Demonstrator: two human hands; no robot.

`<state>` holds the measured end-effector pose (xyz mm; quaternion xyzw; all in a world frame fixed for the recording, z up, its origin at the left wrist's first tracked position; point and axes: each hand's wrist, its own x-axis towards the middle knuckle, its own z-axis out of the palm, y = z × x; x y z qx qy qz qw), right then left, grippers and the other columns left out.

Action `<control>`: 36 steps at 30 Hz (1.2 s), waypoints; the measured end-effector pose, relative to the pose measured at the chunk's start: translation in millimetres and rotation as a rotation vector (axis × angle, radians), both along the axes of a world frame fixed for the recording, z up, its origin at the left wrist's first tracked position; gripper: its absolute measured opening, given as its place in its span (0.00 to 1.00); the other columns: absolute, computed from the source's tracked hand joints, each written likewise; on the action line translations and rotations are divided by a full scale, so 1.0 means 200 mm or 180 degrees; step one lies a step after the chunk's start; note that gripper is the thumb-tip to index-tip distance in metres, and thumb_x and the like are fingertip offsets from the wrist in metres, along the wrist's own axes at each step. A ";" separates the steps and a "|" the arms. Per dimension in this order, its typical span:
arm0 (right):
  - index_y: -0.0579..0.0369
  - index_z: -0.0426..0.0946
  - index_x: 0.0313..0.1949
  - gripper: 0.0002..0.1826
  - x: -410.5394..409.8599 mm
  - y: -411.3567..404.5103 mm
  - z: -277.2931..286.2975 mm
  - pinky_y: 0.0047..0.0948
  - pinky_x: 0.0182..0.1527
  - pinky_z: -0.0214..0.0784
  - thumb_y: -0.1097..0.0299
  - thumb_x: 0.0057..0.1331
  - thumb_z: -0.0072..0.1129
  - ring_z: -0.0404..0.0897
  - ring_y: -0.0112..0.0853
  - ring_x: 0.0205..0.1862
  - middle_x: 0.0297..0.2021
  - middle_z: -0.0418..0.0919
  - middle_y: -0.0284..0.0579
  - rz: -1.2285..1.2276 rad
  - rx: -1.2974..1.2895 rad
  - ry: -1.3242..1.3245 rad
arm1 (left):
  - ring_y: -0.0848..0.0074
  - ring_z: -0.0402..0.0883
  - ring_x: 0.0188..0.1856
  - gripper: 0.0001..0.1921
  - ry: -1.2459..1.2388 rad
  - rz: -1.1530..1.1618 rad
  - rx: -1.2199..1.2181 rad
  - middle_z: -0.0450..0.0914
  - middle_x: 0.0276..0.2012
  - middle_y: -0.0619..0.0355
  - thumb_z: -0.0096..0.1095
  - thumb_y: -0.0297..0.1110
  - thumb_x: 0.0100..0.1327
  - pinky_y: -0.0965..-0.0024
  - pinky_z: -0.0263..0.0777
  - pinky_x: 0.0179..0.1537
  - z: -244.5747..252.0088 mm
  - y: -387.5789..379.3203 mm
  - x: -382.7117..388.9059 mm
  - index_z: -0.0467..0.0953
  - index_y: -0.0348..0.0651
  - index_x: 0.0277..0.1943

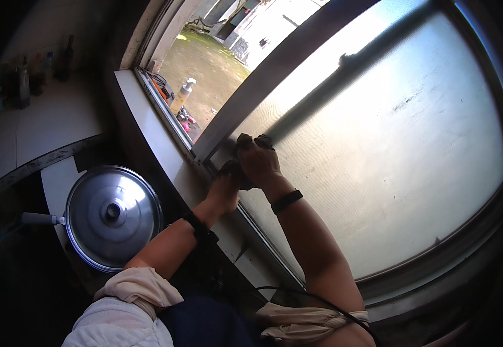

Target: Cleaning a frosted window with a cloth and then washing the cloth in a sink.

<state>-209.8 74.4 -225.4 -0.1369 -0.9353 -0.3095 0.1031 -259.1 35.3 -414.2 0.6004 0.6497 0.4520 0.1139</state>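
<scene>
My right hand [260,164] is closed on a dark cloth [232,168] and presses against the lower corner of a frosted window pane [355,173]. Bits of the cloth stick out past its knuckles. Just below it, my left hand [222,195] also grips the cloth, beside the bottom of the sash frame [273,82]. Its fingertips are partly hidden in the dark folds. Both wrists wear black bands, and the sleeves are pushed up.
A lidded pan [99,191] with a long handle stands left of my left forearm. The window sill [147,126] runs beside it. Outside the open gap are a pump bottle [181,96] and small items. Bottles [23,84] line the far-left counter. A black cable [316,297] crosses my right arm.
</scene>
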 end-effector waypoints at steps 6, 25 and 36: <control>0.49 0.77 0.43 0.10 0.01 -0.04 1.21 0.39 0.50 0.68 0.68 0.61 0.58 0.76 0.39 0.43 0.35 0.77 0.41 0.0720 0.1605 0.1154 | 0.54 0.52 0.73 0.49 0.0971 0.0130 0.0320 0.48 0.74 0.43 0.68 0.37 0.52 0.59 0.52 0.71 0.13 -0.17 0.03 0.48 0.30 0.73; 0.49 0.80 0.42 0.11 -0.01 -0.04 -0.11 0.42 0.59 0.62 0.69 0.61 0.51 0.75 0.40 0.51 0.44 0.78 0.42 -0.0530 0.0199 -0.0424 | 0.52 0.78 0.52 0.28 0.0635 0.0255 0.0894 0.77 0.52 0.43 0.68 0.33 0.53 0.55 0.74 0.52 0.05 -0.18 0.03 0.70 0.41 0.58; 0.52 0.75 0.41 0.07 0.23 -0.09 1.03 0.39 0.45 0.74 0.71 0.63 0.59 0.79 0.37 0.37 0.33 0.76 0.44 0.0397 0.1708 0.1167 | 0.57 0.81 0.46 0.11 0.0438 0.0403 0.0032 0.83 0.42 0.50 0.62 0.33 0.60 0.58 0.75 0.49 0.24 -0.41 -0.17 0.80 0.39 0.43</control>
